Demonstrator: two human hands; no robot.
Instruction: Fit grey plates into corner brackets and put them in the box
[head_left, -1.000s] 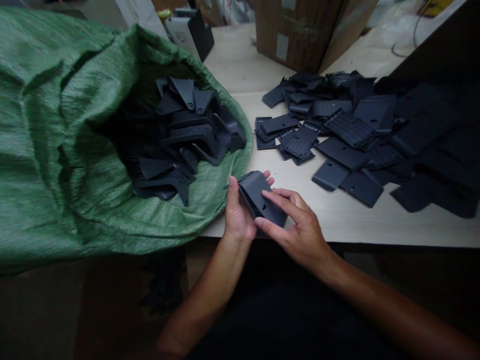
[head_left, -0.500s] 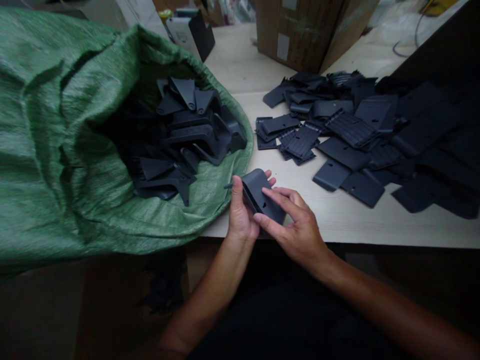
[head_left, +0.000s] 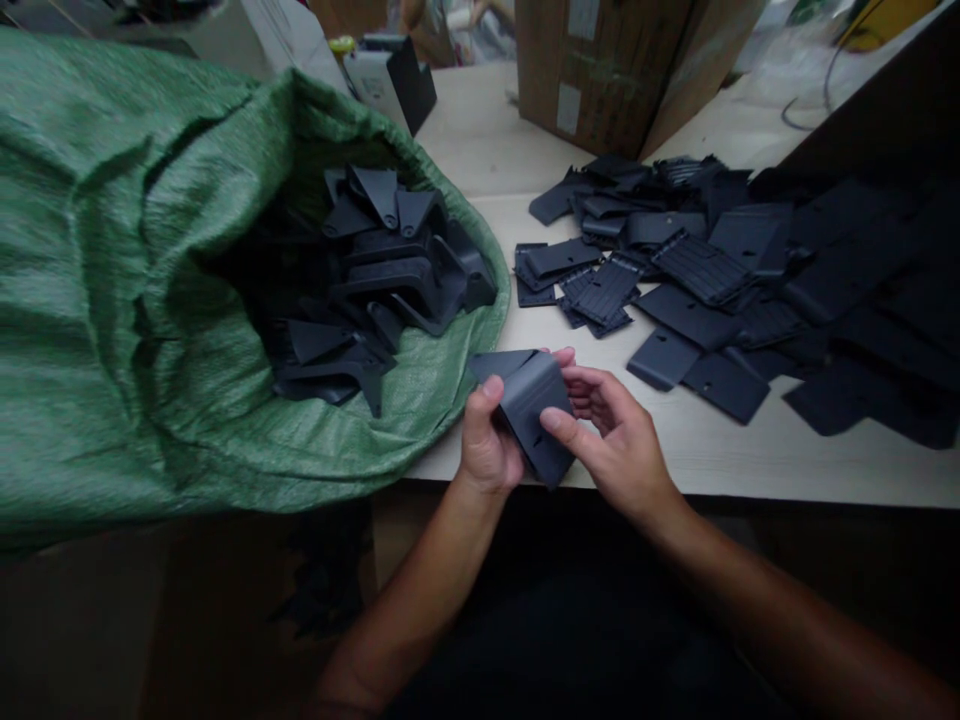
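A dark plastic piece (head_left: 531, 400) with a folded edge and a small slot is held over the table's front edge. My left hand (head_left: 489, 440) grips its left side, the thumb on top. My right hand (head_left: 619, 430) is around its right side, with the thumb on its face and the other fingers behind. To the left, a green woven sack (head_left: 180, 400) lies open toward the right, with many dark angled brackets (head_left: 390, 270) inside. Flat dark plates (head_left: 697, 265) are piled on the table (head_left: 825, 465) at the right.
Behind the plates stands a cardboard box (head_left: 592, 70). A white and black box (head_left: 390, 80) is behind the sack's mouth. Part of a person's hand shows at the top edge, near clear plastic wrapping. Dark pieces (head_left: 322, 580) lie low under the table at the left.
The held piece has been turned, so a triangular part now shows at its upper left. My right fingers have moved from its face to its right edge. The view has shifted slightly.
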